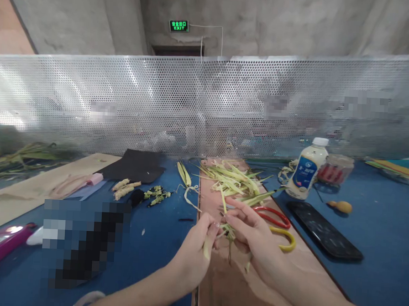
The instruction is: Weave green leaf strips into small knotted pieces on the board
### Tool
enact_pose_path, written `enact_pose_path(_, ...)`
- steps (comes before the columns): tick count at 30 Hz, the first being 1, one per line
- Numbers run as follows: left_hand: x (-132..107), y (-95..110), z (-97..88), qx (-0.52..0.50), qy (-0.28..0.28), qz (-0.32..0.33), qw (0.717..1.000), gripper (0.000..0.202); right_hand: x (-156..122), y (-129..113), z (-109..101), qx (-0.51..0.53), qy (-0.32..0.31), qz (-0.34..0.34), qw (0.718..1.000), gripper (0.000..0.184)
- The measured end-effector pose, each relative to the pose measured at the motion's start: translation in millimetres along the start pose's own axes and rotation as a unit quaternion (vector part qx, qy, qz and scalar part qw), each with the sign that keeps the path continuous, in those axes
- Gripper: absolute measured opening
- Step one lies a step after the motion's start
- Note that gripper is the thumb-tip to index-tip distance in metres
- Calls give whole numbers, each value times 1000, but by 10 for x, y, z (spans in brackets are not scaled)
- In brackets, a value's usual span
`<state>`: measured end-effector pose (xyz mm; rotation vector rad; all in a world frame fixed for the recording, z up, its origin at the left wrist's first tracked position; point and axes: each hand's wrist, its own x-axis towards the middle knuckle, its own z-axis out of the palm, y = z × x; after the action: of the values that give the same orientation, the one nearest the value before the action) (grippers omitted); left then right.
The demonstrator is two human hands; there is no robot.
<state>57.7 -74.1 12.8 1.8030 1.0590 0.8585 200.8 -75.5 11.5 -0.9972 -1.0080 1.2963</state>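
My left hand [196, 244] is closed, its thumb and fingers pinching pale green leaf strips [207, 248]. Close beside it, my right hand [255, 235] pinches a narrow yellow-green leaf strip [224, 202] that stands up from the fingertips. Between the hands, a small tangle of thin green strands [230, 234] hangs down, partly hidden by fingers. Scissors with one red handle loop [275, 216] and one yellow loop [293, 242] appear behind my right hand; whether they touch it I cannot tell. Just beyond lies a loose pile of pale green leaf strips [235, 179] on a brownish board [224, 291].
On the right are a white-capped bottle [304, 169], a black phone [324, 230], a clear tub [335, 170] and a small gourd-shaped object [342, 207]. To the left lie black sheets [131, 165], woven pieces [125, 189] and a purple device [4, 247]. A perforated metal screen [179, 101] stands behind.
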Motion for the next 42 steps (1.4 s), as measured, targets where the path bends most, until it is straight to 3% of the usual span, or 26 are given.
enact_pose_path(12,-17,-8,17,1,1,20,1000,30,-22,-57,27,6,18,-8,1000,43)
enact_pose_path(19,-16,-35,17,-36,-10,19,999,29,-16,-54,20,-46,33,-19,998,52)
enact_pose_path(22,-6,-39,2,-50,-3,9,999,29,-2,-60,11,-31,17,-10,999,48)
enact_pose_path(27,9,-19,-21,-50,4,10,999,28,20,-54,-32,-60,-24,64,996,25)
enact_pose_path(32,2,-17,-52,-30,-4,11,999,26,17,-73,-53,-94,-67,55,992,16)
enact_pose_path(38,-14,-34,-67,-7,-11,21,1000,26,-43,-193,-4,-136,2,63,989,14)
enact_pose_path(42,2,-21,-85,12,-14,18,1000,26,-53,-197,-17,-148,-22,31,988,13)
